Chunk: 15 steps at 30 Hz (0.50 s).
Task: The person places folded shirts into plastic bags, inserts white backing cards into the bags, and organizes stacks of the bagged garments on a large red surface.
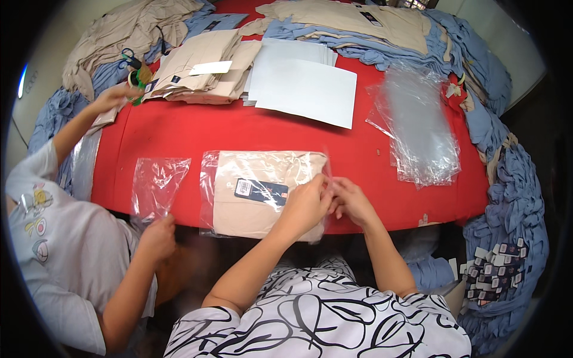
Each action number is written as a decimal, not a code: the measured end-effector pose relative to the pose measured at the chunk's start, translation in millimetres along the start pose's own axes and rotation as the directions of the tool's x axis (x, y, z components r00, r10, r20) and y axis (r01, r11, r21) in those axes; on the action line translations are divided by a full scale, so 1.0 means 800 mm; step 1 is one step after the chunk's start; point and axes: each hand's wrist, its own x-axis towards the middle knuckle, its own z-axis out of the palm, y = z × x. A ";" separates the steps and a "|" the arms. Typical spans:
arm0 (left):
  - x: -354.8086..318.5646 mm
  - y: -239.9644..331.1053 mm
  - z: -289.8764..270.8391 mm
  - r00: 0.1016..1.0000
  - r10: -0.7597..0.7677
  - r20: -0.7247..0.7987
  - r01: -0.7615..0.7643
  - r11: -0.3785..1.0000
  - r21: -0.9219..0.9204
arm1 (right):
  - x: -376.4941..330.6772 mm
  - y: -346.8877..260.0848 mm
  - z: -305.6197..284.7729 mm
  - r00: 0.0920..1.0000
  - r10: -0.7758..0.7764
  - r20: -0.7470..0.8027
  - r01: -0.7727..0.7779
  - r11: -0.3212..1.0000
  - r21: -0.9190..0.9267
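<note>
A folded beige garment (pixel 245 212) lies inside a clear plastic bag (pixel 208 179) on the red table in front of me. A dark blue label with a white barcode sticker (pixel 243 187) shows through the plastic. At the bag's right end, my left hand (pixel 308 206) is closed on the plastic edge, its wrist over the garment. Just beside it, my right hand (pixel 352 201) pinches the same edge, fingertips close to those of the left. A thin strip of plastic rises between them.
A co-worker at left holds an empty clear bag (pixel 156 185) and reaches toward folded beige garments (pixel 206 51). White sheets (pixel 307 89) lie beside that pile. Stacked clear bags (pixel 418 119) are at right. Blue garments (pixel 507 197) ring the red table (pixel 352 143); labels (pixel 492 271) lie at lower right.
</note>
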 end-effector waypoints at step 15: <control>-0.085 -0.030 -0.027 0.989 0.048 -0.141 -0.003 0.953 0.302 | -0.018 0.060 0.024 0.980 0.037 0.195 -0.121 0.890 0.439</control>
